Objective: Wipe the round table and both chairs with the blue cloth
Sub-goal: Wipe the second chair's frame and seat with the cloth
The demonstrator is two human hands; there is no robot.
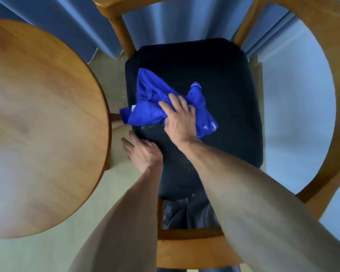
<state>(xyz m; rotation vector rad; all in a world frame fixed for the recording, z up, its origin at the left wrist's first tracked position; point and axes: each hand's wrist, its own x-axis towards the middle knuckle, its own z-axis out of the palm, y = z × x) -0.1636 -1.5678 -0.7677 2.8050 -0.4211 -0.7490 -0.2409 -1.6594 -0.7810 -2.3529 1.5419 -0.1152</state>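
The blue cloth (151, 103) lies crumpled on the black seat (224, 79) of a wooden chair (320, 36) in the middle of the view. My right hand (180, 118) presses down on the cloth's middle, fingers spread over it. At the seat's near left edge rests my left hand (142, 152), flat, fingers extended, holding nothing. The round wooden table (39, 114) fills the left side. Pale specks dot the seat near my hands. Only one chair is in view.
Blue-grey curtains (175, 22) hang behind the chair. The chair's curved wooden armrest sweeps around the right side, and its front rail (188, 250) lies below my arms. Pale flooring (108, 79) shows in the narrow gap between table and chair.
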